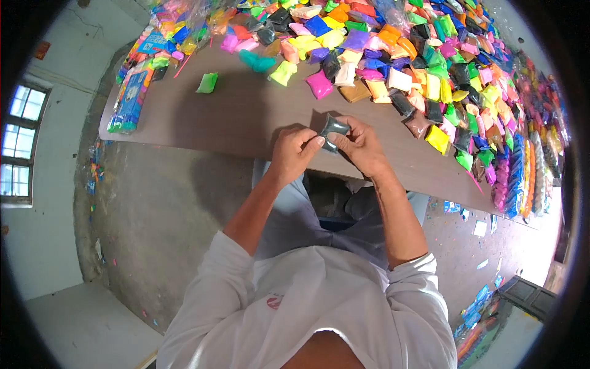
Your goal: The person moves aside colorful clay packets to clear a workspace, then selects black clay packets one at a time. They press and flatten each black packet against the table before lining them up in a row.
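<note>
A small black plastic packet (334,126), shiny and plump with soft filling, is held up just above the front edge of the table. My left hand (292,151) pinches its lower left edge between thumb and forefinger. From the other side, my right hand (365,146) grips the packet with the thumb across its front. Both hands are closed and close together. A lone green packet (208,82) lies to the left on the table, and a magenta packet (319,84) sits just beyond my hands.
A big heap of colourful packets (433,74) covers the back and right of the brown table (227,123). Long bagged rows of packets (516,175) stand at the right end, and a bagged stack (129,101) lies at the left. Scraps litter the floor (160,227).
</note>
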`<state>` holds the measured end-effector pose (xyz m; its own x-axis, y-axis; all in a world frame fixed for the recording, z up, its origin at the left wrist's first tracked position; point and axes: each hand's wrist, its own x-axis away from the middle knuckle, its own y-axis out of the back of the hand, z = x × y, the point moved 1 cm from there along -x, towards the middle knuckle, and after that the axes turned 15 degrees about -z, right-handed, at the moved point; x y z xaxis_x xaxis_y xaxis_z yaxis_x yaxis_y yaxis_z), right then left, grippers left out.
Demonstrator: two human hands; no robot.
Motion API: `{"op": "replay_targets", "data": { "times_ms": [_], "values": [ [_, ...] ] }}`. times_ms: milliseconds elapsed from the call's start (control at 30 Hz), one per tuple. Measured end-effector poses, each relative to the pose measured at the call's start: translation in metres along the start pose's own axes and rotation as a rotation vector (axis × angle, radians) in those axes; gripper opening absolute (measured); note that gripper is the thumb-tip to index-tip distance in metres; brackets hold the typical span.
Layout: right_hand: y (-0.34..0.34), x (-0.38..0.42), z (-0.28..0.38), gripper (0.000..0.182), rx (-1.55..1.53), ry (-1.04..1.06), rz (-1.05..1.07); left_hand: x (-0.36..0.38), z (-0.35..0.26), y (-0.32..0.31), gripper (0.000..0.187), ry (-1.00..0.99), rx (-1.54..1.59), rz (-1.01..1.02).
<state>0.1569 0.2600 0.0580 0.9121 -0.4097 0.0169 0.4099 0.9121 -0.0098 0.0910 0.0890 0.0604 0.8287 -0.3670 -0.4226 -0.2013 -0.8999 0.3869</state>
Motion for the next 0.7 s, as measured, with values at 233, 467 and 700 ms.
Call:
{"op": "replay_targets", "data": {
  "times_ms": [233,467,700],
  "values": [
    [-0.004,0.001,-0.004,0.036,0.113,0.164,-0.117,0.0,0.0,-0.002,0.021,0.06,0.009,0.013],
    [-0.012,0.005,-0.016,0.033,0.05,0.11,-0.313,-0.001,-0.001,0.0,0.023,0.034,-0.009,0.027],
    [-0.016,0.001,-0.01,0.03,0.133,0.188,-0.325,-0.009,0.002,0.027,0.027,0.215,-0.06,0.177]
  ]
}}
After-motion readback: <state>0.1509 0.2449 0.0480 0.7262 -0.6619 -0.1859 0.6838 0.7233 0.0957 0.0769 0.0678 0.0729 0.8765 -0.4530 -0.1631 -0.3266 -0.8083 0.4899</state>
